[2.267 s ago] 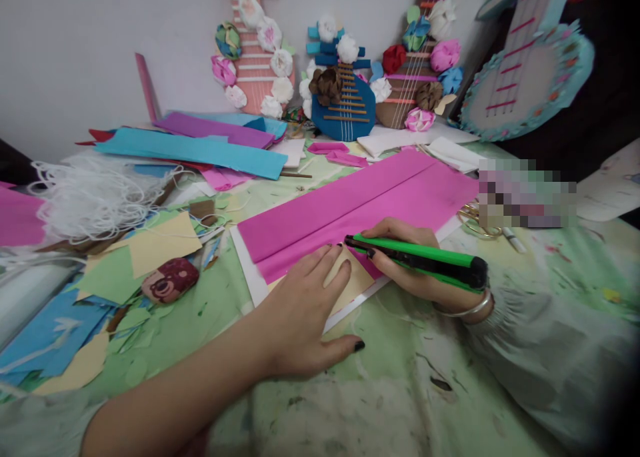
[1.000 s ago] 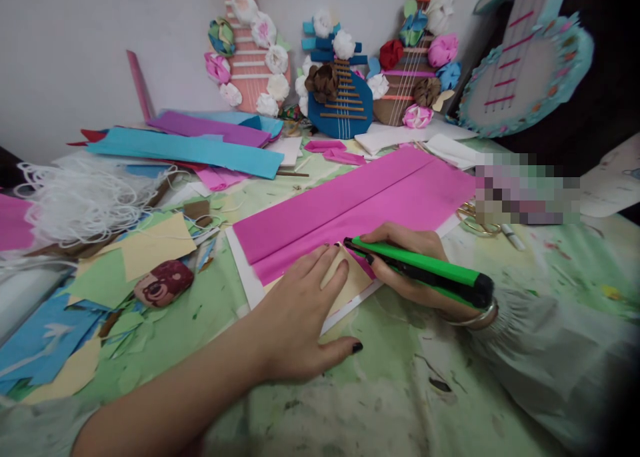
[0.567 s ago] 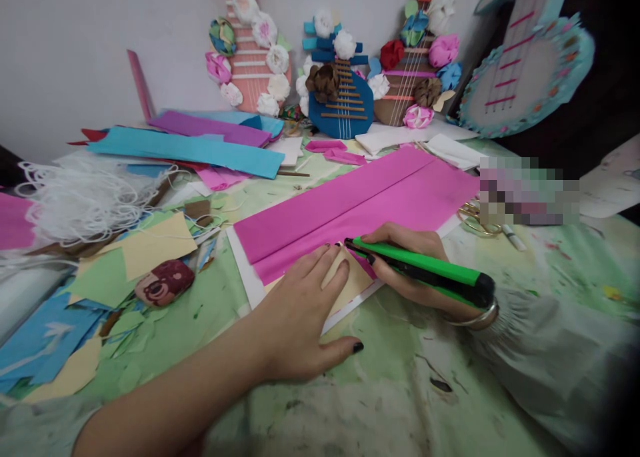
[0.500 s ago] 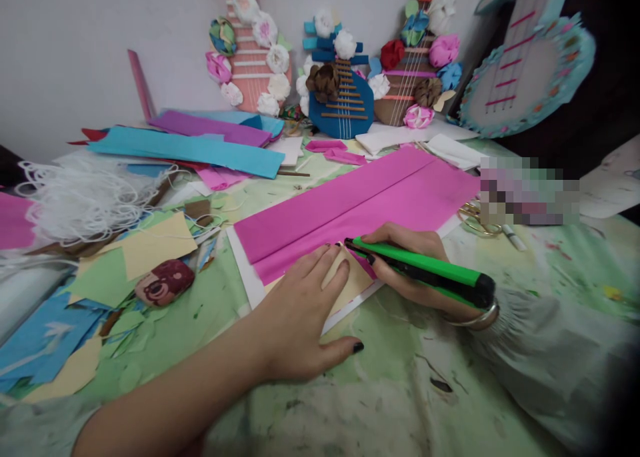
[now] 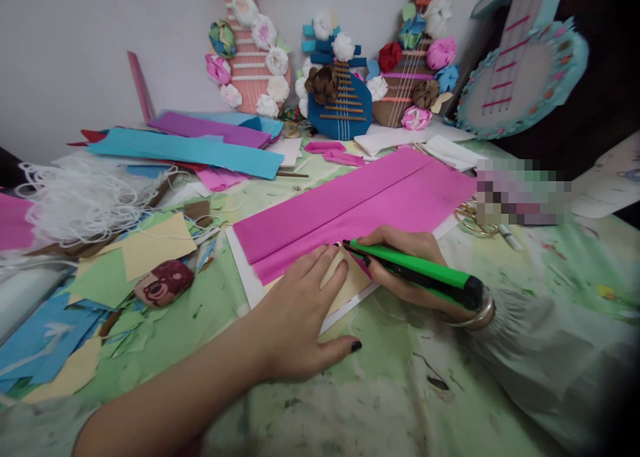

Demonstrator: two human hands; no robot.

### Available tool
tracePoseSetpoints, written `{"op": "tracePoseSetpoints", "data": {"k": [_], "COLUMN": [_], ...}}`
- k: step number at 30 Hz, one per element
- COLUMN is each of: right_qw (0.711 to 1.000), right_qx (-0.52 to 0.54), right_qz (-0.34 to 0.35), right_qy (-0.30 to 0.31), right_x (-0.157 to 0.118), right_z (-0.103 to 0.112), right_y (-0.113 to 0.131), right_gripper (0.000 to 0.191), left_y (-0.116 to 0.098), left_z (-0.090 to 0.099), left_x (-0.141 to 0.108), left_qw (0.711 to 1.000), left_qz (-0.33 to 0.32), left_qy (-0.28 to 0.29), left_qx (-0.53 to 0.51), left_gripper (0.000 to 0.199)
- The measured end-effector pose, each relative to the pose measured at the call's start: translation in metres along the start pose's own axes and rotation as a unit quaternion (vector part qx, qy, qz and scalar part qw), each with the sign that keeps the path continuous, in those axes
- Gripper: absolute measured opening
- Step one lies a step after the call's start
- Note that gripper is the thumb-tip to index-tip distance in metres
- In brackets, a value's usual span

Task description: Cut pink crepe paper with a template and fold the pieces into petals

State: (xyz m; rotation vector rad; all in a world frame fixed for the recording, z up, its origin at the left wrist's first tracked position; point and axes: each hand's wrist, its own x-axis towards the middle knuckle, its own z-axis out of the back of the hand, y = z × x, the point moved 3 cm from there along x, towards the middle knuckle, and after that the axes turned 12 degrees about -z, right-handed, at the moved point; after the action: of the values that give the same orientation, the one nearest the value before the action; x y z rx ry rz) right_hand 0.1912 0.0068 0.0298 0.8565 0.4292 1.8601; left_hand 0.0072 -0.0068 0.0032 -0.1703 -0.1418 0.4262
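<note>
Clearly, the right hand (image 5: 417, 240) holds a green tool (image 5: 423, 266); the left hand (image 5: 300, 317) lies spread over cream paper (image 5: 354, 280), bear-printed case (image 5: 166, 284) nearby.

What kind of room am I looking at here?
Likely a craft room or handicraft workspace, though only one tabletop and wall show. Signs: decorated instrument-shaped models along the back, cut paper scraps at the left, and a tangle of white string.

Right hand (image 5: 424, 245) slightly further left than a moment ago, green tool (image 5: 415, 260) shifted with it
</note>
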Motion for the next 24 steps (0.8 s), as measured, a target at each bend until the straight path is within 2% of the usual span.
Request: {"op": "tracePoseSetpoints", "data": {"k": [10,24], "right_qw": [1.0,0.999], "right_qx": [0.002,-0.045], "right_qz": [-0.008,0.014], "right_qy": [0.0,0.007], "right_x": [-0.0026,-0.0061], "right_z": [0.0017,0.0036], "right_y": [0.0021,0.0077], "right_gripper": [0.017,0.017], "left_y": [-0.0015,-0.0018], "left_z": [0.0019,0.0031], "left_x": [0.0008,0.0028], "left_qw": [1.0,1.0], "left_qz": [-0.006,-0.003], "left_qy": [-0.004,-0.008], "left_qx": [-0.005,-0.004], "left_gripper": [0.091,0.091]}}
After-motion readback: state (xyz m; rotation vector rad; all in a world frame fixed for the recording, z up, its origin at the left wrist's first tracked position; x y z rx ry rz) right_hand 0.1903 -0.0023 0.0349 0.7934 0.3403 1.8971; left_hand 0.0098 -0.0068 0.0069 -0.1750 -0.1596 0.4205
